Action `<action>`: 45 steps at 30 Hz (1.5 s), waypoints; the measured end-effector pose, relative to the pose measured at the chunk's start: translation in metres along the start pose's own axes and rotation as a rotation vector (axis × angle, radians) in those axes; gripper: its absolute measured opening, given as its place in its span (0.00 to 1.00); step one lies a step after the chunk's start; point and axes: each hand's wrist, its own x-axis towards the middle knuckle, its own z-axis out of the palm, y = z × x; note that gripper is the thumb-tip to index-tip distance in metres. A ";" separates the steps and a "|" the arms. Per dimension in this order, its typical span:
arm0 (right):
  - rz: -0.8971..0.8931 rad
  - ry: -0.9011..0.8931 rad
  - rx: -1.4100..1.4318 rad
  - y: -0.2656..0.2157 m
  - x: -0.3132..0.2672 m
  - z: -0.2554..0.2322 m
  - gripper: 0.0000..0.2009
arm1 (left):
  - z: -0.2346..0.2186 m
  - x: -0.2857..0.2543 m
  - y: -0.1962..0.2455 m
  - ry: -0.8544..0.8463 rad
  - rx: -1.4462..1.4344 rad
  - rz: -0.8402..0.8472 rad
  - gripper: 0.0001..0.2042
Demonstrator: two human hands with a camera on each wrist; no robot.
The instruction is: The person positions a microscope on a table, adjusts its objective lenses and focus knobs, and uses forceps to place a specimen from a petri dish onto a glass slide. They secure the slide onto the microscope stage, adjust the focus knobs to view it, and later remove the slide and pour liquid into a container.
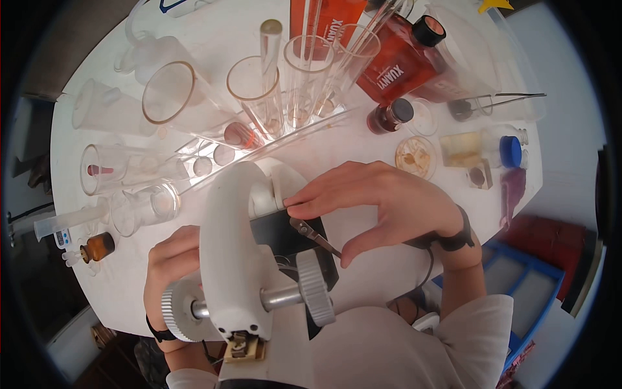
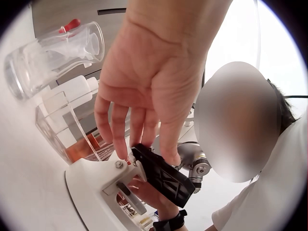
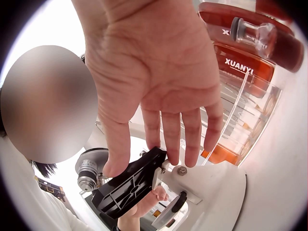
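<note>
A white microscope (image 1: 227, 214) stands before the person, its black stage (image 1: 278, 233) carrying a metal clip (image 1: 314, 237). From the right, the right hand (image 1: 389, 201) spans the stage, index fingertip at its back corner and thumb beside the clip. The left hand (image 1: 172, 262) is on the other side, its fingertips hidden by the microscope arm. In the left wrist view, the left hand (image 2: 149, 72) holds the edge of the stage (image 2: 163, 175) between thumb and fingers. The right wrist view shows the right hand (image 3: 154, 72) likewise, its fingers fairly straight at the stage (image 3: 132, 185).
Behind the microscope, a clear rack (image 1: 298, 136) holds glass tubes. Beakers (image 1: 172, 97) and a brown bottle (image 1: 97, 247) are on the left. Red bottles (image 1: 402, 61), a small dark bottle (image 1: 390, 117), a petri dish (image 1: 416, 157) and a blue-capped bottle (image 1: 510, 152) stand at the right.
</note>
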 end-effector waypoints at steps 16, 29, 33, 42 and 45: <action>0.004 0.002 -0.001 -0.001 0.001 0.000 0.32 | -0.004 -0.014 0.009 0.072 0.020 -0.080 0.13; -0.002 0.005 0.001 -0.002 0.001 0.000 0.31 | -0.004 -0.006 0.013 0.143 0.025 -0.142 0.13; -0.014 -0.003 -0.028 -0.002 0.001 0.000 0.30 | 0.004 -0.004 0.018 0.148 0.035 -0.127 0.13; 0.037 -0.031 -0.031 -0.006 -0.001 -0.001 0.31 | 0.001 -0.005 0.012 0.105 0.064 -0.060 0.14; -0.008 -0.023 -0.053 -0.001 0.000 -0.001 0.31 | 0.000 -0.007 0.008 0.083 0.078 -0.049 0.14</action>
